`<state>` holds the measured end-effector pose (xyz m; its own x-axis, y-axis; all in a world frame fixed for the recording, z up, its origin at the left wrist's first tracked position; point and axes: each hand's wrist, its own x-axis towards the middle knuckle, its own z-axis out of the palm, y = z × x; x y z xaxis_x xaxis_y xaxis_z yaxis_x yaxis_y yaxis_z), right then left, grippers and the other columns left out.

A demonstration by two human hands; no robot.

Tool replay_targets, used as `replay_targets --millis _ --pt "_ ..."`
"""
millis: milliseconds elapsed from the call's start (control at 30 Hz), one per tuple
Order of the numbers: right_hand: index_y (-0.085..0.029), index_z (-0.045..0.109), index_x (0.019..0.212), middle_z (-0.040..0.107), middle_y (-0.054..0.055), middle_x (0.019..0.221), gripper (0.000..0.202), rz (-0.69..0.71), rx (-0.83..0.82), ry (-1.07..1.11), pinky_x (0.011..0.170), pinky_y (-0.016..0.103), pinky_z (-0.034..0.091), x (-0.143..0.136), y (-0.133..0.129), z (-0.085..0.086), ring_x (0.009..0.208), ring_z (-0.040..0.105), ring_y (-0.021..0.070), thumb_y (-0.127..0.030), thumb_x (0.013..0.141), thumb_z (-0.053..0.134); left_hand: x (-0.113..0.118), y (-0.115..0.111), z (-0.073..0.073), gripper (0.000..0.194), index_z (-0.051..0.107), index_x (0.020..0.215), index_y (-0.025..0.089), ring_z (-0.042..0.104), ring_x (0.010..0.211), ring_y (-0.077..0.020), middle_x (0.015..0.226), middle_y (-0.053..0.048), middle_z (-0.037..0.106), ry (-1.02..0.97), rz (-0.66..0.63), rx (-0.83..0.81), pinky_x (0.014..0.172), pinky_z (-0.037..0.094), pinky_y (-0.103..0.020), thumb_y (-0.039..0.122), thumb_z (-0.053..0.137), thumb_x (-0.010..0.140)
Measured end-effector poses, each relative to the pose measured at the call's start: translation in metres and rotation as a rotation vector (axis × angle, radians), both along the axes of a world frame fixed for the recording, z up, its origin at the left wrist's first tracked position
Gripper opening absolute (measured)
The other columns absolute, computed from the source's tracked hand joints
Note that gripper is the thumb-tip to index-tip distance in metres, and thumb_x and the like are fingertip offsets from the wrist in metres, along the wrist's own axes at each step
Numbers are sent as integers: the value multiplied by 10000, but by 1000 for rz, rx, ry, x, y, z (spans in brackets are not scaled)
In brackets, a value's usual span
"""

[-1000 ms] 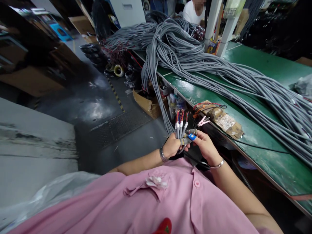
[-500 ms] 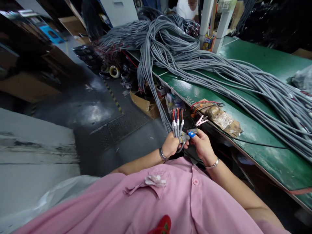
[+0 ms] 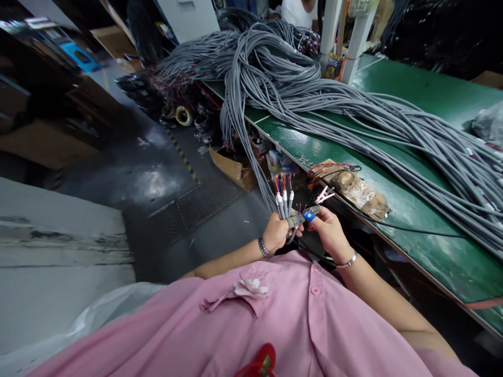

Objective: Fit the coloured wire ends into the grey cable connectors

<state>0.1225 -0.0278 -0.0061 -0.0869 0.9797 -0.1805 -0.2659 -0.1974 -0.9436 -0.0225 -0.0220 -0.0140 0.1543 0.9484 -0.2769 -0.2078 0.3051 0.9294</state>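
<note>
My left hand (image 3: 276, 231) is closed around several grey cables (image 3: 283, 207). Their upper ends carry white collars (image 3: 285, 197), with fanned red, blue and dark wires (image 3: 283, 182) above. A grey and yellow cloth sleeve (image 3: 295, 220) covers the left thumb. My right hand (image 3: 327, 230) pinches close beside it, a blue wrap (image 3: 309, 215) on its thumb and a similar grey sleeve (image 3: 313, 210) on its forefinger. Thin reddish wires (image 3: 302, 208) stick up at that pinch; the gripped part is hidden by the fingers. One cable loops below the hands.
Long grey cables (image 3: 334, 99) cover much of the green table (image 3: 401, 78) and hang over its edge. A taped cardboard piece (image 3: 363, 195) and a pink clip (image 3: 324, 195) lie at the edge. An open carton (image 3: 231, 170) stands underneath. A person (image 3: 296, 13) is behind the table.
The cable ends in my left hand have shifted slightly left, and the reddish wires at the pinch are more spread. Both hands keep their grip close together.
</note>
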Motion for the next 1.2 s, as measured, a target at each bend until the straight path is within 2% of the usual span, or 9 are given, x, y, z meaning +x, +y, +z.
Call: replay_targets --millis 367,533,733,1033,1133,1200 --pt "-186 614 759 559 -45 594 206 -76 -52 130 517 215 408 -5 -5 -10 518 484 75 -334 715 749 6 -3 5 285 618 661 124 574 452 -117 564 -44 635 3 73 9 378 295 -198 392 715 672" --pt "-187 617 778 576 -36 602 236 -99 -59 127 532 235 450 -7 -8 -10 535 521 93 -372 711 747 8 -2 2 254 632 700 119 582 451 -124 556 -37 630 -20 126 -1 374 312 -197 366 691 681" --pt "-191 631 787 580 -36 607 260 -141 -48 105 516 230 450 -7 -11 -13 539 519 96 -395 691 760 11 2 4 207 618 657 123 560 416 -114 517 -21 603 -7 149 -12 366 311 -196 321 677 656" --pt "-192 626 768 650 3 713 263 -121 7 45 496 240 418 -9 -17 -11 531 479 95 -410 701 757 16 5 7 195 630 658 130 535 406 -107 496 -11 586 -31 205 1 369 323 -200 319 674 634" --pt "-198 646 797 640 -3 728 249 -58 26 54 522 237 423 -5 -19 -13 554 483 94 -394 700 763 13 6 9 216 628 643 126 521 395 -98 485 -8 570 -27 169 32 359 301 -195 336 680 643" --pt "-202 658 817 626 -10 727 249 9 17 92 561 241 442 3 -19 -16 578 499 97 -395 700 763 9 7 12 237 626 643 122 505 382 -88 484 -6 566 -28 100 57 360 308 -192 349 690 652"
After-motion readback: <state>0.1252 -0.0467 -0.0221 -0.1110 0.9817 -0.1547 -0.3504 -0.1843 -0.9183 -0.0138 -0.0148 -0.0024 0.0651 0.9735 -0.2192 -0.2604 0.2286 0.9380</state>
